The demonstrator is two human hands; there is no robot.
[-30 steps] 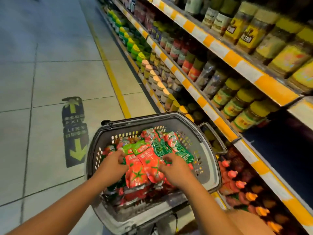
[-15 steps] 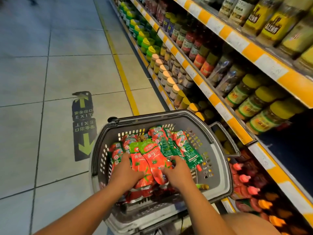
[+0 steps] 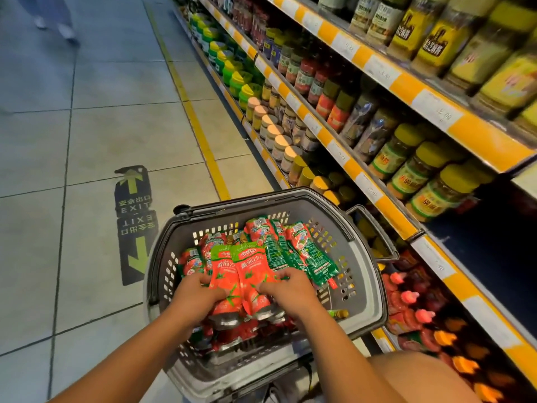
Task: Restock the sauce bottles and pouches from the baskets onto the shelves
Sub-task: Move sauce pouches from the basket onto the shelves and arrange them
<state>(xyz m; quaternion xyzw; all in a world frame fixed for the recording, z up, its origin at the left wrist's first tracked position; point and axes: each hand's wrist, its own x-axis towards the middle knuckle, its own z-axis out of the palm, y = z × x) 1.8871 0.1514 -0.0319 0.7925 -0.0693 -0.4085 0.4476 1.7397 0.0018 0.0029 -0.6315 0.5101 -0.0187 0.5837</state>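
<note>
A grey plastic basket (image 3: 364, 274) stands in front of me, filled with red and green tomato sauce pouches (image 3: 305, 251). My left hand (image 3: 194, 295) and my right hand (image 3: 290, 292) both grip a stack of red pouches (image 3: 247, 274) from either side, lifted a little above the heap. Sauce bottles with red and orange caps (image 3: 412, 298) stand on the low shelf to the right of the basket. A dark gap (image 3: 494, 257) shows on the shelf above them.
Shelves with yellow price rails (image 3: 386, 207) run along the right, packed with jars. A yellow floor line (image 3: 200, 135) and an exit sticker (image 3: 135, 225) mark the tiled aisle on the left. A person's feet (image 3: 55, 24) appear far up the aisle.
Both hands have gathered the red pouches into a tighter stack and raised it slightly. The view has tilted a little toward the shelves.
</note>
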